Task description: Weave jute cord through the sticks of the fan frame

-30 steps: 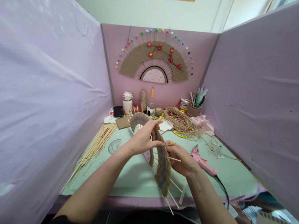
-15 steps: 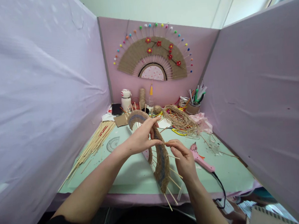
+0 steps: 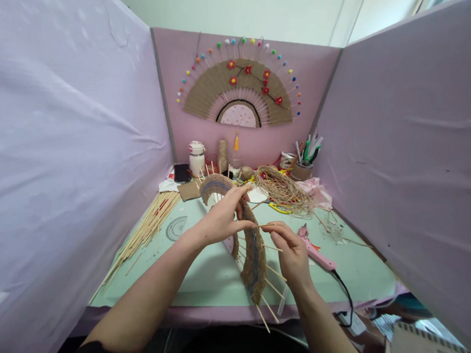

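Note:
A half-ring fan frame [image 3: 254,267] of thin wooden sticks woven with brown twine and a bluish band is held upright above the table. My left hand [image 3: 226,215] grips its woven band, with the thumb pressed near the outer edge and the fingers over the far side. At that edge, my right hand [image 3: 288,246] pinches one of the sticks that stick out, thumb against bent forefinger. More bare stick ends [image 3: 274,287] jut out below my right hand. A pink-dotted half-disc at the fan's centre is partly hidden behind my left hand and the band.
Loose sticks [image 3: 147,227] and a protractor [image 3: 176,228] lie left. A pink glue gun [image 3: 317,249] with a black cord lies right. Behind are a twine coil [image 3: 283,189], a white bottle [image 3: 197,158] and a tool cup [image 3: 301,170]. A finished fan [image 3: 200,95] hangs on the back panel.
The view has shifted slightly. Both hands keep almost the same hold on the fan frame.

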The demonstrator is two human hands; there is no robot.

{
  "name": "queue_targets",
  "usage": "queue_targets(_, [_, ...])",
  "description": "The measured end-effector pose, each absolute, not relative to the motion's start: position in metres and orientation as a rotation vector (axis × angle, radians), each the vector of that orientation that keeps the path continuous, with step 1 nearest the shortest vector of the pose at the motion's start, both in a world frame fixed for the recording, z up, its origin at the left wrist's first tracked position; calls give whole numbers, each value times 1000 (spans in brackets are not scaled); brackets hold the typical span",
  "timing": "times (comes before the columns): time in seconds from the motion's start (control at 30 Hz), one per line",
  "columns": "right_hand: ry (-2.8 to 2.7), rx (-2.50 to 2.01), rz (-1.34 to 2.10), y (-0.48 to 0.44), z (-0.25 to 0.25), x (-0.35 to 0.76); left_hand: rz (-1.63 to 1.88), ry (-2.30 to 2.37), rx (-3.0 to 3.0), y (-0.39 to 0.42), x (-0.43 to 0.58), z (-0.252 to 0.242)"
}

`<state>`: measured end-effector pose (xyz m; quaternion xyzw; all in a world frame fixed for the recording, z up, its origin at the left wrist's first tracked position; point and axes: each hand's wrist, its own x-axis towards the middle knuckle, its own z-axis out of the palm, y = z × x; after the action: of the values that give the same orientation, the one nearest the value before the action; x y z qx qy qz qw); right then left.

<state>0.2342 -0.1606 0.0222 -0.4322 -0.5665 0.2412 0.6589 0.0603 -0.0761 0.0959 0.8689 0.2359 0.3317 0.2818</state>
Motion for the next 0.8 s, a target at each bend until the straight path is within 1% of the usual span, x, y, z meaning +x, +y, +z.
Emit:
queue_targets(0.13, [-1317,-957,577,-163,22,233,894,622,2334,-77,61,95])
queue_targets(0.47, [-1270,-993,534,-165,25,235,882,624,2326,-76,62,95])
queue_targets(0.8, [-1304,-960,607,-167,25,231,888,612,2327,-76,62,94])
